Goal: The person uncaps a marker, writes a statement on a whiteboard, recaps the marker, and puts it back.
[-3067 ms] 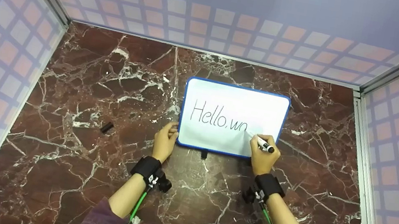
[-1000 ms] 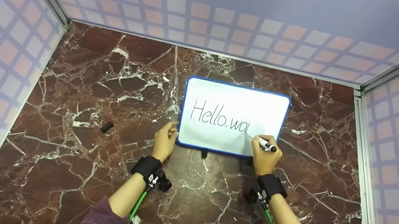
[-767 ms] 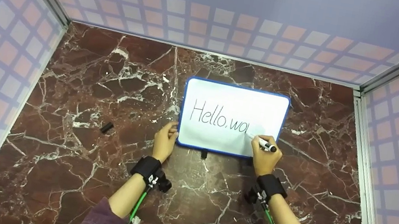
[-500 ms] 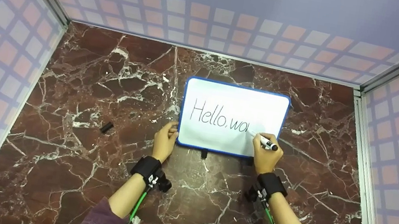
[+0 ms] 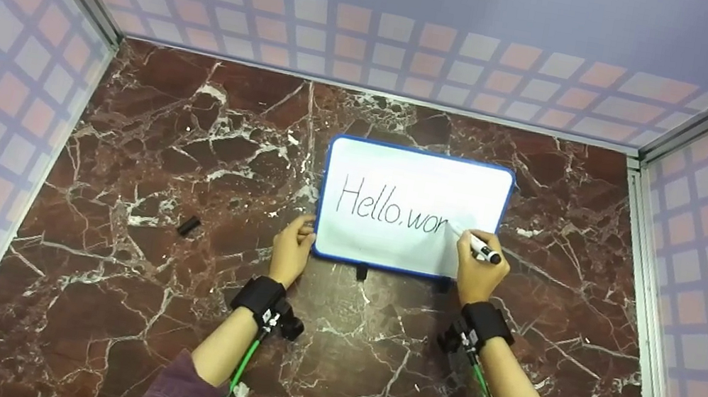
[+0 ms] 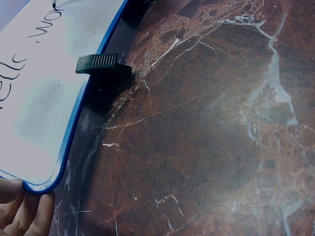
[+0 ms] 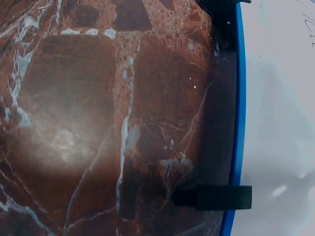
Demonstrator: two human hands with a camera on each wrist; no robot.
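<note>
A whiteboard (image 5: 389,247) with a blue frame lies on the marbled surface, bearing the black handwriting "Hello, wor". My right hand (image 5: 483,270) pinches a white marker (image 5: 483,249) with a black end, its tip at or just over the board right of the "r". In the left wrist view the marker tip (image 6: 54,5) shows at the top edge. My left hand (image 5: 291,251) grips the board's lower left corner; in the left wrist view the thumb (image 6: 11,190) lies at the blue frame, fingers below it. The right hand is out of the right wrist view.
A small black cap (image 5: 189,226) lies left of the left hand. Black clips (image 6: 98,64) sit on the board's near edge, one (image 7: 224,197) large in the right wrist view. Patterned walls (image 5: 392,54) stand at the back and both sides. Green cables (image 5: 238,373) trail from the wrists.
The writing has grown from "Hello, wo" with an unfinished stroke to "Hello, wor". My right hand has shifted slightly right and away from me with the marker. My left hand stays put.
</note>
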